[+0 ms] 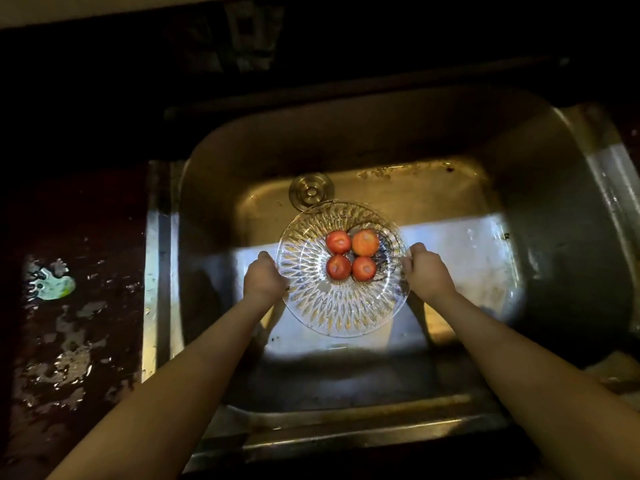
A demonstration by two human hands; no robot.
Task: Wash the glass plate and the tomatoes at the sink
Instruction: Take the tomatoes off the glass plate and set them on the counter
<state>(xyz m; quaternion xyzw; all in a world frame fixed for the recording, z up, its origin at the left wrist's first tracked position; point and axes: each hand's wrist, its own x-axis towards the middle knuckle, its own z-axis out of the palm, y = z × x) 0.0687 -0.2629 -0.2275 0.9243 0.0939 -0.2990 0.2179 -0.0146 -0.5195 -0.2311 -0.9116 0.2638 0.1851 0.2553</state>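
Now | glass plate (341, 306) level over sink (554, 188) | four tomatoes (350, 255) centred | left hand (265, 277) grips rim at 9 o'clock | right hand (427, 271) at 3 o'clock, fingers closed

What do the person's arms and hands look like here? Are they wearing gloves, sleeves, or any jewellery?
Both arms are bare from the bottom edge of the view up to the hands: no sleeves show. The left hand and the right hand are bare too, with no gloves. No watch, bracelet or ring is visible, though the dim light makes small details hard to tell.
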